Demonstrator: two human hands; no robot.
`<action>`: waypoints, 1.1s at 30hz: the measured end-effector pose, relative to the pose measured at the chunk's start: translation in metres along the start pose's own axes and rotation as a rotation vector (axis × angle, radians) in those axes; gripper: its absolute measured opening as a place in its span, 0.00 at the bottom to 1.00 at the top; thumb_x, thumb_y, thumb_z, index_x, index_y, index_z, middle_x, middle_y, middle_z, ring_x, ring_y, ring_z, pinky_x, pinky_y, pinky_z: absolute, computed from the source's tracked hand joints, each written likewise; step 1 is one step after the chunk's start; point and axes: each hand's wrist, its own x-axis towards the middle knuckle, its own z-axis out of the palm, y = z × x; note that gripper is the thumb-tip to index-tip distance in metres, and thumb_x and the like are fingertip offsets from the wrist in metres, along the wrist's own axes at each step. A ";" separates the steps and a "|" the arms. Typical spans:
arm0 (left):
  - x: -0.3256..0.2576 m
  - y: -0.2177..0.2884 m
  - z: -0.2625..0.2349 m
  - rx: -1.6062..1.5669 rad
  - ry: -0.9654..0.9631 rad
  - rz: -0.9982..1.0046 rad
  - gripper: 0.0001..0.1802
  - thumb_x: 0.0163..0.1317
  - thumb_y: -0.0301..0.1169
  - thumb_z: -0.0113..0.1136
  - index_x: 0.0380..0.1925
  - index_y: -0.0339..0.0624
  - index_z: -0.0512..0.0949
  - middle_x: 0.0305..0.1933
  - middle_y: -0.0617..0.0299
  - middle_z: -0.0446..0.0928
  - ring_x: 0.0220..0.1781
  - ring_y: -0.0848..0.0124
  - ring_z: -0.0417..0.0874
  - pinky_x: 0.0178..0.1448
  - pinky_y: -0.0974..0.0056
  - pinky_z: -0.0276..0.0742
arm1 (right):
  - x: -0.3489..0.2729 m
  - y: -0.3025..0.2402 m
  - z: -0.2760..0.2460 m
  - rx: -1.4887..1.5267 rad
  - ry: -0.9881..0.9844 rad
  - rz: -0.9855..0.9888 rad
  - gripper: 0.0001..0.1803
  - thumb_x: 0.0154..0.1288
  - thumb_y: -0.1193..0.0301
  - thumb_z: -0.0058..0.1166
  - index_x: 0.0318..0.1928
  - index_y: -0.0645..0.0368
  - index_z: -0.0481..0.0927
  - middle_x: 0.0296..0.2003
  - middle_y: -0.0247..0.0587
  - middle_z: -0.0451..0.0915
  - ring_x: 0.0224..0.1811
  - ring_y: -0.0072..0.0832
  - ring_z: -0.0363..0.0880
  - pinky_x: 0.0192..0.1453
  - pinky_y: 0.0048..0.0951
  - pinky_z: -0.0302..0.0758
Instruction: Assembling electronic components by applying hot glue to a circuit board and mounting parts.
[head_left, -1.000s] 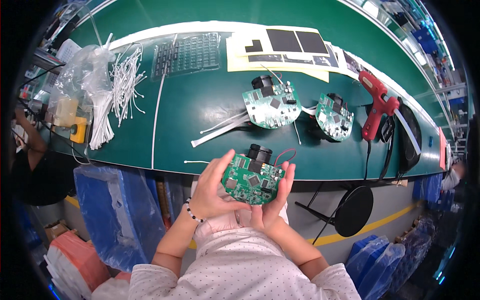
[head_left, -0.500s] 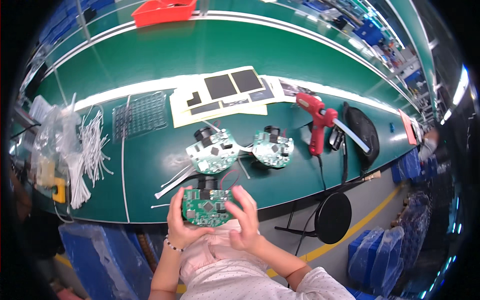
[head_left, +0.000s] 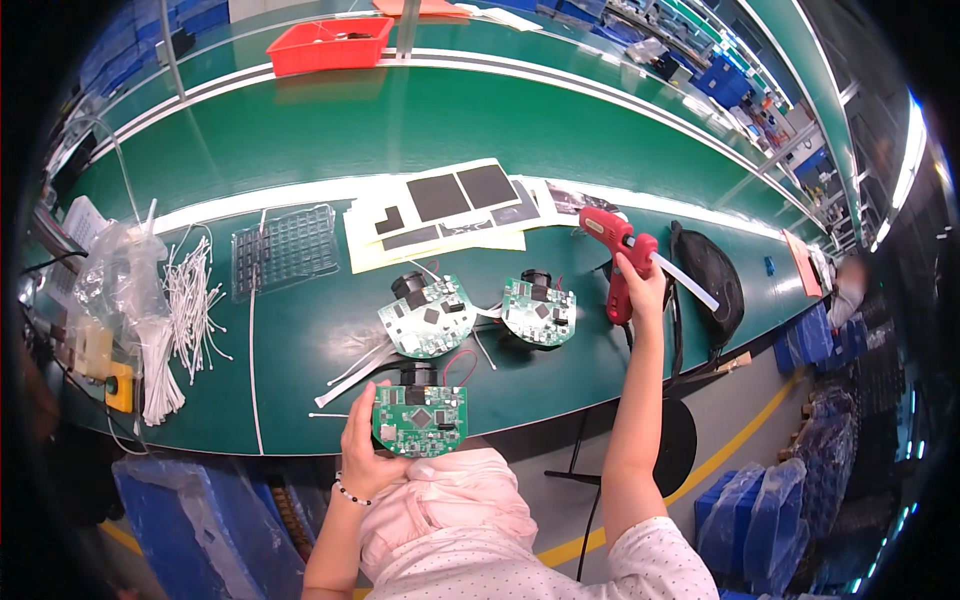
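Observation:
My left hand grips a green circuit board by its left edge at the table's front edge; a black round part and a thin red wire stick up from its top. Reaching out to the right, my right hand has its fingers wrapped round the handle of a red glue gun, which has a whitish glue stick poking out of its back. Two more circuit boards, one on the left and one on the right, lie on the green table beyond the held board.
White cable ties and clear plastic bags lie at the left, near a clear blister tray. Sheets with black stickers are at the back. A black pouch sits right of the glue gun; a round stool stands below.
My right hand has left the circuit board and moved right and away from me, closing on the glue gun's handle. My left hand still holds the board in nearly the same place.

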 end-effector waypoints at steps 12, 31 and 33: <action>0.002 -0.001 0.000 0.005 0.019 0.044 0.52 0.30 0.31 0.73 0.59 0.33 0.55 0.54 0.44 0.69 0.50 0.52 0.74 0.52 0.58 0.71 | 0.001 0.010 -0.008 -0.056 -0.126 0.215 0.14 0.55 0.75 0.54 0.43 0.61 0.70 0.36 0.36 0.78 0.21 0.24 0.76 0.22 0.25 0.75; 0.014 0.003 -0.009 -0.377 -0.115 -0.175 0.59 0.30 0.24 0.72 0.64 0.38 0.46 0.58 0.49 0.65 0.53 0.64 0.74 0.52 0.65 0.71 | -0.134 -0.092 -0.016 0.965 -0.618 0.067 0.26 0.53 0.71 0.47 0.54 0.62 0.62 0.47 0.55 0.70 0.18 0.31 0.70 0.18 0.26 0.69; 0.022 -0.001 -0.014 -0.247 -0.221 -0.135 0.62 0.28 0.30 0.75 0.64 0.39 0.45 0.58 0.50 0.65 0.53 0.61 0.74 0.55 0.62 0.69 | -0.145 -0.095 -0.011 0.911 -0.669 0.082 0.23 0.51 0.70 0.48 0.48 0.65 0.63 0.44 0.59 0.70 0.16 0.34 0.72 0.15 0.26 0.70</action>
